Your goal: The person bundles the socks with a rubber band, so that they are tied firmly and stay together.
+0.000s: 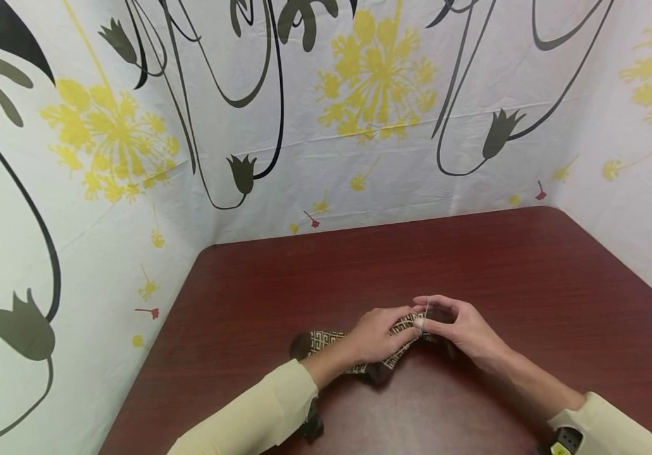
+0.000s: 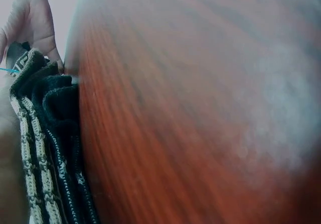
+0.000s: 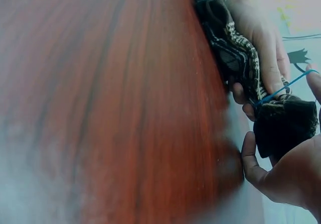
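A pair of dark brown socks (image 1: pixel 326 341) with a cream key pattern lies bunched on the table. My left hand (image 1: pixel 379 332) grips the socks near their cuff end, its thumb (image 3: pixel 271 76) along the patterned side. My right hand (image 1: pixel 468 328) is at the cuffs (image 3: pixel 286 126), fingers and thumb curved about them. A thin blue elastic band (image 3: pixel 286 87) runs taut from the socks to a fingertip of the right hand. In the left wrist view, folded sock layers (image 2: pixel 42 148) stand along the tabletop, and the right hand shows beyond them.
The dark red wooden table (image 1: pixel 280 278) has rounded far corners. White cloth walls (image 1: pixel 394 183) with yellow and grey flower prints rise behind it and on both sides. A dark strap with a yellow part (image 1: pixel 565 442) sits at the right wrist.
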A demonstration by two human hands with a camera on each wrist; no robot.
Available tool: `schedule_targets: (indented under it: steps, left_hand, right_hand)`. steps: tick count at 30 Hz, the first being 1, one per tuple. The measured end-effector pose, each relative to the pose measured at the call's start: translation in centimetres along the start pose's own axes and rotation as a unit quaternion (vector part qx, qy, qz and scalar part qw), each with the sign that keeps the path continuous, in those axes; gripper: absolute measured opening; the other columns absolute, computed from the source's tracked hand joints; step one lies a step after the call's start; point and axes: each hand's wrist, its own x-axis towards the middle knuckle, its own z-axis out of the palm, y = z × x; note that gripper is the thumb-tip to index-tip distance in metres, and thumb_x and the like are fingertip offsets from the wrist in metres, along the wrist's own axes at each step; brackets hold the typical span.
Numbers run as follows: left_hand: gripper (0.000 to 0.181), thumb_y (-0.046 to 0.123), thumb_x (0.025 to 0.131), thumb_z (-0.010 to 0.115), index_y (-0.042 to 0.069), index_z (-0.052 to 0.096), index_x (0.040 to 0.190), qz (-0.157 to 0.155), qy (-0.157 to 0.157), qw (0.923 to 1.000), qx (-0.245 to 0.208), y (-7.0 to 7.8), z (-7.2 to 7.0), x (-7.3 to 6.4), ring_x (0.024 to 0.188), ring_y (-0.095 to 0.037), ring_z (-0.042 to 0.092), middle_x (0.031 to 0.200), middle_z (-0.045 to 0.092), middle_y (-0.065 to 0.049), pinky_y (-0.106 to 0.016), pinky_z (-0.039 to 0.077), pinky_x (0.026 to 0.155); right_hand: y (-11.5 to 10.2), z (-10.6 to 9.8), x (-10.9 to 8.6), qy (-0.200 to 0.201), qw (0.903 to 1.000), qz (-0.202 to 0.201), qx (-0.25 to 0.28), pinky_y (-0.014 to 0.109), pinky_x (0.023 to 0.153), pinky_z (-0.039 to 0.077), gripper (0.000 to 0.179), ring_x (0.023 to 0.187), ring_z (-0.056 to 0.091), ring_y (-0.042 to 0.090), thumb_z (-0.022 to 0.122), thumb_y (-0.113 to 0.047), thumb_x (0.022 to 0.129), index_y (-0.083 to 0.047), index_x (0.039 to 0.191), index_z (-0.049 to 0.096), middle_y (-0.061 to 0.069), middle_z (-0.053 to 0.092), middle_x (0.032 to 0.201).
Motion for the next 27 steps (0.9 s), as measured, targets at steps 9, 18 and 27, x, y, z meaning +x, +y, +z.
schedule_targets:
  steps: [9, 18, 27]
  left_hand:
    - [0.047, 0.050, 0.111, 0.052, 0.021, 0.064, 0.146, -0.019, -0.010, 0.9997, 0.013, 0.3, -0.1, -0.2, 0.123, -0.011, 0.066, 0.137, 0.071, 0.004, -0.032, 0.052, 0.102]
    - [0.040, 0.048, 0.110, 0.054, 0.021, 0.069, 0.135, -0.013, -0.010, 0.9996, 0.025, 0.3, 0.0, -0.1, 0.110, -0.008, 0.070, 0.122, 0.075, 0.005, -0.027, 0.054, 0.091]
    - [0.038, 0.050, 0.108, 0.056, 0.021, 0.072, 0.128, -0.020, -0.004, 0.9997, 0.012, 0.2, 0.2, 0.0, 0.096, -0.002, 0.068, 0.110, 0.076, 0.010, -0.023, 0.052, 0.082]
  right_hand:
    - [0.5, -0.8, 0.1, -0.025, 0.9953, -0.040, -0.085, 0.034, 0.048, 0.049, 0.042, 0.056, 0.055, 0.014, 0.084, -0.019, 0.094, -0.009, 0.132, 0.072, 0.015, 0.073, 0.124]
    - [0.9, -1.0, 0.4, -0.039, 0.9869, -0.105, -0.117, 0.024, 0.073, 0.055, 0.032, 0.089, 0.068, 0.010, 0.084, -0.013, 0.093, -0.007, 0.123, 0.075, 0.008, 0.076, 0.113]
    - [0.8, -1.1, 0.4, -0.037, 0.9856, -0.091, -0.138, 0.024, 0.074, 0.053, 0.028, 0.088, 0.066, 0.009, 0.084, -0.016, 0.094, -0.010, 0.119, 0.075, 0.004, 0.075, 0.110]
